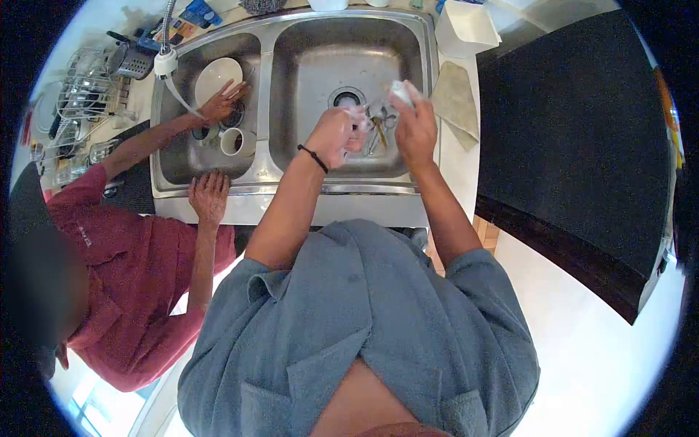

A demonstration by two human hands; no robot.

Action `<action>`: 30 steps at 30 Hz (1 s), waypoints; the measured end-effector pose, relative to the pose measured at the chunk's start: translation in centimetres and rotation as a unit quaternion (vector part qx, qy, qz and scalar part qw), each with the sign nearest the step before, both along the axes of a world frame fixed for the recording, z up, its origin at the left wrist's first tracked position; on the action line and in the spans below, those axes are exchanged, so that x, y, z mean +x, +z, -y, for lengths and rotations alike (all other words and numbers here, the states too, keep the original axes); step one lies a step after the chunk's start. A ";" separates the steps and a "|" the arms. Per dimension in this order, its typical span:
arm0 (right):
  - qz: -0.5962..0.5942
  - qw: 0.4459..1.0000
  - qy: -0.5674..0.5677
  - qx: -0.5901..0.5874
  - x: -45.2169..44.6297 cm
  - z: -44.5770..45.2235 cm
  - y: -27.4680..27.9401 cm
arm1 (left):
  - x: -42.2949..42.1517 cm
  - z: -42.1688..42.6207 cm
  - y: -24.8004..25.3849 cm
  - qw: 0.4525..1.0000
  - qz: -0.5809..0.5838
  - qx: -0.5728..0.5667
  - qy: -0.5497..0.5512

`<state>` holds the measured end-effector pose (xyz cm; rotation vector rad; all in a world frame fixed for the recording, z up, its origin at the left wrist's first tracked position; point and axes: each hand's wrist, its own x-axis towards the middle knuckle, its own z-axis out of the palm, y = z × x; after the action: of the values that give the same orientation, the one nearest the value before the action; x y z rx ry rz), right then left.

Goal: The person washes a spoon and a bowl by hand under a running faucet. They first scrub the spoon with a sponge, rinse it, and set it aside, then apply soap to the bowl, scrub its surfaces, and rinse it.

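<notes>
Over the right basin [291,87] of a steel sink, my left hand [337,136] is closed and covered with white suds. Foam and blur hide what it grips. Level with it, my right hand [416,130] is closed around a small white foamy thing [400,92], smeared by motion, whose kind I cannot make out. Between and below the two hands, several pieces of metal cutlery [378,134] lie on the basin floor. The drain [347,97] shows just beyond my left hand.
A co-worker's hand [220,104] reaches into the left basin, by a pale plate [218,76] and a mug [232,141]; the other hand [210,195] rests on the sink edge. A faucet spout [166,67] hangs there. Right are a cloth [455,105] and a white container [466,30].
</notes>
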<state>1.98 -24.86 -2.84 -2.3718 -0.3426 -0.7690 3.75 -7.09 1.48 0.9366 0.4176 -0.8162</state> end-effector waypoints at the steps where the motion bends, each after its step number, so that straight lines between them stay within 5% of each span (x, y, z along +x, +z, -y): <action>1: 0.014 0.999 0.019 -0.025 -0.7 -0.7 0.5 | 0.0 0.1 -0.4 1.000 -0.002 -0.008 0.004; 11: 0.006 0.998 -0.045 0.037 -0.6 0.7 -1.7 | -1.1 0.0 -0.2 1.000 0.004 -0.023 -0.019; 17: 0.038 0.998 0.039 -0.015 -2.5 -1.9 -0.7 | -1.4 0.7 0.1 1.000 -0.006 -0.021 -0.012; 23: -0.013 0.998 -0.032 0.043 -1.2 0.0 -1.5 | -1.5 0.2 0.1 0.999 -0.008 -0.019 -0.030; 30: 0.057 0.998 0.031 0.002 -2.3 -2.1 -0.9 | -1.7 0.6 -0.3 0.999 -0.019 -0.025 0.010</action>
<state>-0.37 -22.79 -3.72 -2.3084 -0.4597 -0.8757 2.08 -7.67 1.15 0.8708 0.4382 -0.8236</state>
